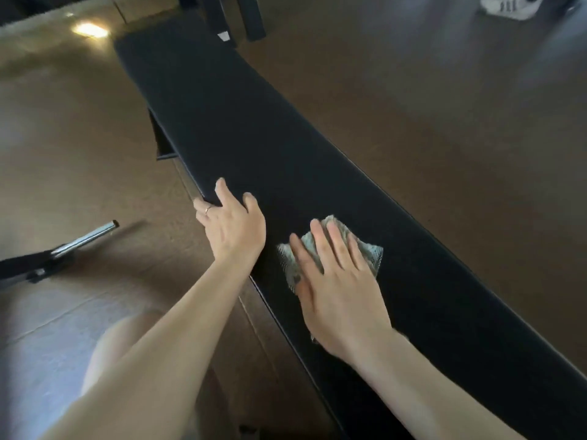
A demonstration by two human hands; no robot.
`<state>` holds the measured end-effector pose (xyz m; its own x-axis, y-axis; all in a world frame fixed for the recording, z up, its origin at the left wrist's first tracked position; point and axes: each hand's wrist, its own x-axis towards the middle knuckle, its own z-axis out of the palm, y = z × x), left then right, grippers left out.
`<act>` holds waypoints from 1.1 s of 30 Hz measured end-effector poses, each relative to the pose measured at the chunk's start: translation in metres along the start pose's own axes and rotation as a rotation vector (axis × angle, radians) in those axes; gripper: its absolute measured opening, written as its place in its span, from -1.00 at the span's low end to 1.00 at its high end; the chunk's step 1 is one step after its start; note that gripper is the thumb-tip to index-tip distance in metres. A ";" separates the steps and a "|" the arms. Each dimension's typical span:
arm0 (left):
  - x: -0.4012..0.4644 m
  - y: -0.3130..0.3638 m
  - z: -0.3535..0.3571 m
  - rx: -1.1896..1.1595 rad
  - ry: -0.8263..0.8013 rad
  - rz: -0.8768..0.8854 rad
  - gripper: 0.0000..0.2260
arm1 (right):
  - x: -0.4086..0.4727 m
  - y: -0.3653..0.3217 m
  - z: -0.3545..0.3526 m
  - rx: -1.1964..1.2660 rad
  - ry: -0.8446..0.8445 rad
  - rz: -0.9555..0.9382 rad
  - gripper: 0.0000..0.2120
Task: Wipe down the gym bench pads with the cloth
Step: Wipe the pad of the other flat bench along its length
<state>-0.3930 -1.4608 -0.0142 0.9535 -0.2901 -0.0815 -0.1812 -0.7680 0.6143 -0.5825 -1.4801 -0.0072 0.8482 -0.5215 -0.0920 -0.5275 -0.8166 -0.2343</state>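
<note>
flat right hand [336,290] on cloth [370,252] mid-pad [254,128], left hand [233,225] gripping near pad edge

- The table [241,128] has a long black pad on top. It looks smooth and dull, like soft fake leather.
- The cloth [370,254] is pale grey-green. It looks bumpy, with a little woven pattern, and it is crumpled.
- The floor [428,128] is brown and a bit grainy. It shines where light hits it.
- The bar [85,239] on the floor is shiny silver metal.
- The ring [208,209] is thin shiny metal.
</note>
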 end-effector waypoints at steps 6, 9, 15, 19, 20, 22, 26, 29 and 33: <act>0.003 -0.011 0.006 -0.108 0.076 0.019 -0.63 | -0.024 -0.013 0.002 -0.034 -0.048 0.000 -0.45; 0.006 -0.014 0.010 -0.126 0.054 0.029 -0.62 | 0.022 0.009 -0.003 -0.073 0.002 0.066 -0.46; 0.011 -0.018 0.015 -0.184 0.030 0.030 -0.57 | 0.083 0.005 -0.003 -0.085 0.083 0.360 -0.43; 0.009 -0.019 0.013 -0.202 0.033 0.083 -0.60 | 0.007 -0.053 0.008 -0.006 0.031 0.308 -0.42; 0.009 -0.018 0.013 -0.209 0.034 0.083 -0.60 | -0.010 -0.065 0.011 -0.016 0.022 0.300 -0.42; 0.006 -0.017 0.011 -0.219 0.029 0.071 -0.61 | -0.034 -0.079 0.020 -0.083 0.011 0.276 -0.41; 0.003 -0.017 0.007 -0.237 0.012 0.078 -0.61 | -0.030 -0.079 0.025 -0.118 0.008 0.251 -0.33; 0.006 -0.016 0.004 -0.252 -0.013 0.077 -0.61 | 0.000 -0.082 0.025 -0.107 0.015 0.234 -0.30; 0.022 -0.018 -0.015 -0.275 -0.082 0.005 -0.59 | 0.014 -0.087 0.023 -0.107 0.031 0.209 -0.35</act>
<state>-0.3655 -1.4452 -0.0153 0.9281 -0.3473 -0.1341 -0.1032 -0.5860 0.8037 -0.5236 -1.4106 -0.0105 0.7190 -0.6881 -0.0976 -0.6950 -0.7107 -0.1090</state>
